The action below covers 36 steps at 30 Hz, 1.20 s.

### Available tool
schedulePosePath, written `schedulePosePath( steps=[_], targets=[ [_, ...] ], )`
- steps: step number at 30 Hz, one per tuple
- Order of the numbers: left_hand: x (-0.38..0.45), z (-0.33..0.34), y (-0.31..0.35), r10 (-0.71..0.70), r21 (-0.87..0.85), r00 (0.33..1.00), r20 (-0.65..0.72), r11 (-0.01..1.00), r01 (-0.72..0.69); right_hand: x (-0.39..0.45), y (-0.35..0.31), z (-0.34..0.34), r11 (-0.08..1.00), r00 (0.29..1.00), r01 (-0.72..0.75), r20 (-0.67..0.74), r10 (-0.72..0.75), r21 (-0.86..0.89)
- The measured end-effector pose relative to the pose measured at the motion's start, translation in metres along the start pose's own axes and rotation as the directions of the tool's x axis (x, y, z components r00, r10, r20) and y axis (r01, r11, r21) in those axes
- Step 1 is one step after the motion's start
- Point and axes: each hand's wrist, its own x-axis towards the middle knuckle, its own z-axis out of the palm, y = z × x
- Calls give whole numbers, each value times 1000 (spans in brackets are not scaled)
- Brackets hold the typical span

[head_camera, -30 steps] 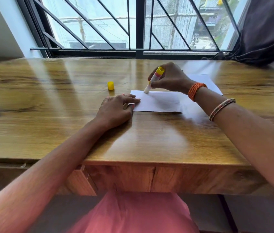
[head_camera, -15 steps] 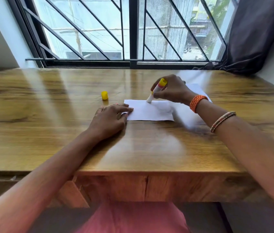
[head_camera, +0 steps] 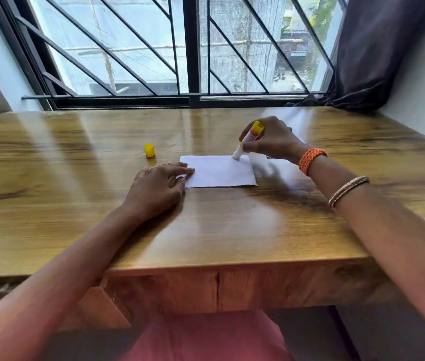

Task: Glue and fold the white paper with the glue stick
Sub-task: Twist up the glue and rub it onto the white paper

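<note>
The head view looks down on a glossy brown wood-grain table [head_camera: 81, 204] set against a black-barred window [head_camera: 190, 48]. No brand, label or writing can be read on anything here; the glue stick's barrel is too small and blurred to show print.

Counted: one sheet of paper, one glue stick, one loose cap, two hands, two wrist ornaments.

The folded white rectangular paper [head_camera: 219, 171] lies flat near the table's centre, its long edges running left to right. More white paper continues at its 3 o'clock side under the right forearm, blurred and partly hidden, so how it joins cannot be told.

The white-barrelled glue stick with a yellow end and a red band [head_camera: 248, 140] is tilted, its yellow end up toward 1 o'clock and its white tip touching the paper's far edge near the right corner. The right hand [head_camera: 271, 142] is curled round the barrel, gripping it, at 1 o'clock from the paper's middle.

The left hand [head_camera: 159, 187] lies palm down at the paper's 9 o'clock side, fingers nearly straight, the fingertips pressing on the sheet's left edge; it grips nothing.

The small yellow cylindrical cap [head_camera: 149, 150] stands upright on the bare table at 10 o'clock from the paper, apart from the sheet and from both hands.

The right wrist carries a woven orange band [head_camera: 310, 160], and further up the forearm a thin beaded bangle [head_camera: 348, 187]. A dark curtain [head_camera: 378, 48] hangs at the window's right side.
</note>
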Motion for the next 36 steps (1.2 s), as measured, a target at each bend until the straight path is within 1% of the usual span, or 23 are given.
schedulePosePath(
  steps=[9,14,20,23,26,28,30,33,36],
  targets=[
    [2,4,-3,31,30,999,-23,999,-30,-6,11,-9,998,998,-60,-34,61,31],
    [1,5,-3,86,76,995,-54,994,-82,-8,18,-10,992,998,-64,-19,66,112],
    [1,5,-3,100,85,995,-25,992,-98,-10,22,-11,983,996,-80,-30,86,166],
    [0,5,-1,137,93,989,-63,987,-130,-10,22,-11,985,996,-76,-30,82,157],
    [0,4,3,226,107,969,-98,971,-215,-9,21,-11,989,997,-64,-37,69,130],
    [3,3,8,315,146,946,-80,942,-301,-9,21,-11,992,997,-66,-38,71,112],
    [11,5,18,381,139,923,-46,918,-372,-10,19,-11,993,996,-76,-45,81,93],
    [24,9,42,370,123,929,34,920,-371,-8,17,-10,996,995,-81,-60,83,45],
    [35,14,55,328,223,932,153,908,-355,-7,9,-11,996,995,-71,-74,67,-48]
  ],
)
